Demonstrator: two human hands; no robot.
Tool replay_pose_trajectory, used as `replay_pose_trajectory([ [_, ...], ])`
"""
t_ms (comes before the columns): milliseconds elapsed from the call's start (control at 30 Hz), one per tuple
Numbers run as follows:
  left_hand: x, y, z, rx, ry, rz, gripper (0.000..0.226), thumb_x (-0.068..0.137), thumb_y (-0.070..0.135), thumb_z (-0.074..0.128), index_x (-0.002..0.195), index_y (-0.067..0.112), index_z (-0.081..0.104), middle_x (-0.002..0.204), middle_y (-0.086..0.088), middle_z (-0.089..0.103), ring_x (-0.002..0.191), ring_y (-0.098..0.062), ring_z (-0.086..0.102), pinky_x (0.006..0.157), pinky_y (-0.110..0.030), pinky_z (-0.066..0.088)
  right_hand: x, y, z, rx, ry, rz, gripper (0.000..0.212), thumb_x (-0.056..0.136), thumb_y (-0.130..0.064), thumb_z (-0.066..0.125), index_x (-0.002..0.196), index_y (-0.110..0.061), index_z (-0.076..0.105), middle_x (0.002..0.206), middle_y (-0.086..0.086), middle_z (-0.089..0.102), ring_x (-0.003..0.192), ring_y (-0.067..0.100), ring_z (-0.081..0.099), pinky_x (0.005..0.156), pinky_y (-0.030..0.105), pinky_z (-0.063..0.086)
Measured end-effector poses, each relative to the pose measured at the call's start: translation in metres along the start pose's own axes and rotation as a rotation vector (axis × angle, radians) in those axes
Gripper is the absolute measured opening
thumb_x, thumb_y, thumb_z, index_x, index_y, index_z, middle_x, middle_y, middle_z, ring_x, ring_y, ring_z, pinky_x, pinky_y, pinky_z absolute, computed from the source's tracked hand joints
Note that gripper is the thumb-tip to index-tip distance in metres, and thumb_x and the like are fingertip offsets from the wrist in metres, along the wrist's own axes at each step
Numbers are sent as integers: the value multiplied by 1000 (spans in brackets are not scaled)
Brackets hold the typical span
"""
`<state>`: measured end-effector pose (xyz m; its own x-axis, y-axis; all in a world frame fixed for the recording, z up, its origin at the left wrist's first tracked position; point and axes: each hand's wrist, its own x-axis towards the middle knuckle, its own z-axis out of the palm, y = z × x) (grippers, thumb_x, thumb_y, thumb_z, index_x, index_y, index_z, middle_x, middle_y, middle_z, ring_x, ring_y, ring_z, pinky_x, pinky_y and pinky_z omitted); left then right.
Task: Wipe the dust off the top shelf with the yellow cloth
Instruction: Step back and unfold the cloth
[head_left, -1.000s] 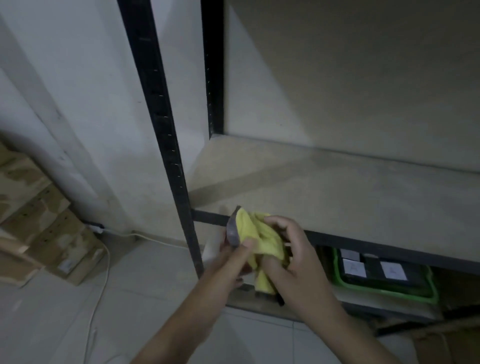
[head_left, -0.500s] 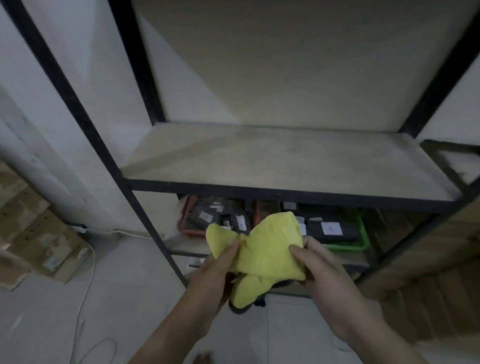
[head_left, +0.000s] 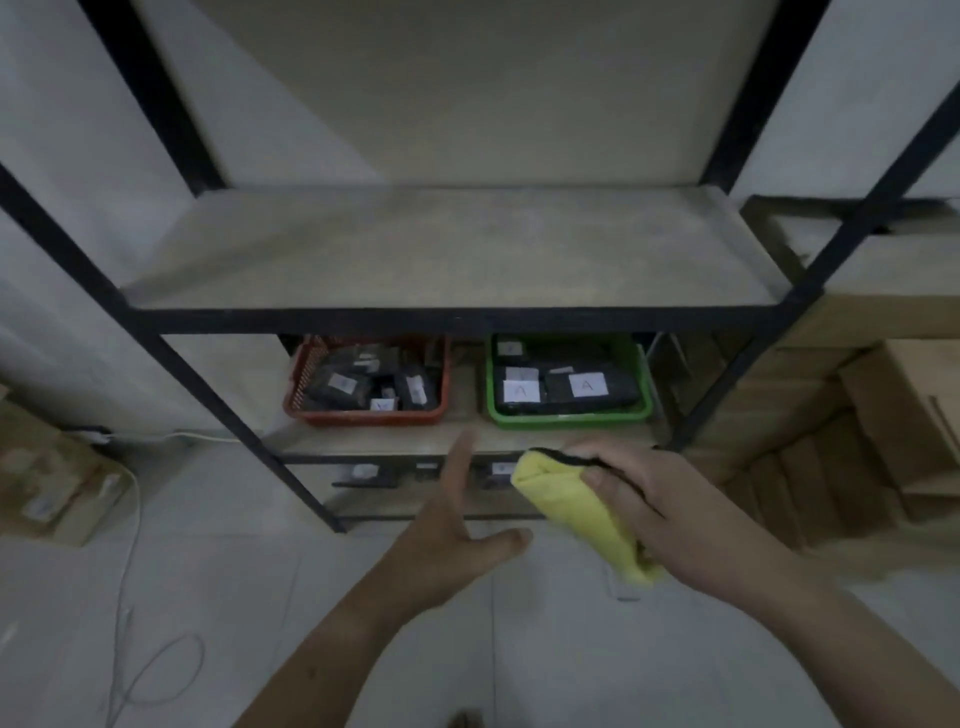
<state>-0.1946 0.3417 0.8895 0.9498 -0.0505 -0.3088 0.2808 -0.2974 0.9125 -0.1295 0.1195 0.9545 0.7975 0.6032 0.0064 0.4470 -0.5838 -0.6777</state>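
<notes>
Head view: a black-framed rack is seen from above, and its top shelf is bare, pale and dull, with no cloth on it. The yellow cloth is held well below and in front of that shelf, bunched into a folded pad and clasped in the right hand, whose fingers are wrapped around it. The left hand is held just beside the cloth, spread wide and empty, touching nothing. Under the top shelf, a red basket and a green tray of dark labelled items are seen on the next level. No wiped track can be made out on the top shelf, so the wiping is judged not yet begun: the cloth is readied, and the whole surface remains to be covered.
</notes>
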Motion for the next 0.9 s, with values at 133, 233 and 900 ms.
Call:
replay_pose_trajectory([
  [133, 31, 20, 18, -50, -245, 150, 67, 85, 47, 80, 144, 54, 48, 146, 17, 60, 134, -5, 56, 111, -30, 48, 0, 18, -16, 251, -77, 88, 21, 96, -34, 55, 116, -40, 62, 111, -21, 68, 103, -3, 63, 84, 15, 50],
  [233, 48, 30, 35, -255, -265, 112, 36, 91, 43, 74, 126, 36, 70, 122, 1, 76, 113, -18, 73, 91, -28, 57, -3, 43, -28, 747, -120, 252, 43, 78, -34, 77, 119, -31, 63, 118, -6, 69, 108, 17, 66, 84, 30, 56],
  [900, 166, -34, 257, -65, -30, -107, 17, 110, 45, 40, 117, 56, 51, 117, 19, 63, 98, 0, 64, 85, -25, 56, -65, 303, 10, 904, -24, 721, 40, 78, -32, 75, 115, -24, 61, 106, -5, 68, 99, 15, 66, 87, 36, 55],
])
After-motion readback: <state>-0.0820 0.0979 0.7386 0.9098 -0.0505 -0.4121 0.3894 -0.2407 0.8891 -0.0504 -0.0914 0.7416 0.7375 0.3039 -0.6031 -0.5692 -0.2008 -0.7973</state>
